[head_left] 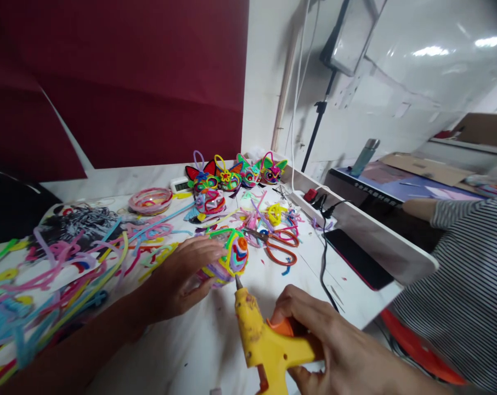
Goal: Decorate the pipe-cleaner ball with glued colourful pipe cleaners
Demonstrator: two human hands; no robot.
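My left hand (182, 274) is wrapped round a colourful ball (235, 255) made of bent pipe cleaners, with green and yellow outlines and an orange, red and blue patch. A yellow glue gun (265, 345) sits in my right hand (326, 340), its fingers around the handle and near the orange trigger. The metal nozzle points up at the lower edge of the ball, touching or very close to it. Just behind the ball lie orange-handled scissors (282, 249) on the white table (207, 351).
Pipe cleaners (125, 252) litter the left side. Finished animal-face ornaments (203, 184) line the back beside a pink coiled ring (150, 201). At right are a phone (359, 258), a black cable (324, 263), a raised table edge (363, 230) and a person in a striped shirt (462, 280).
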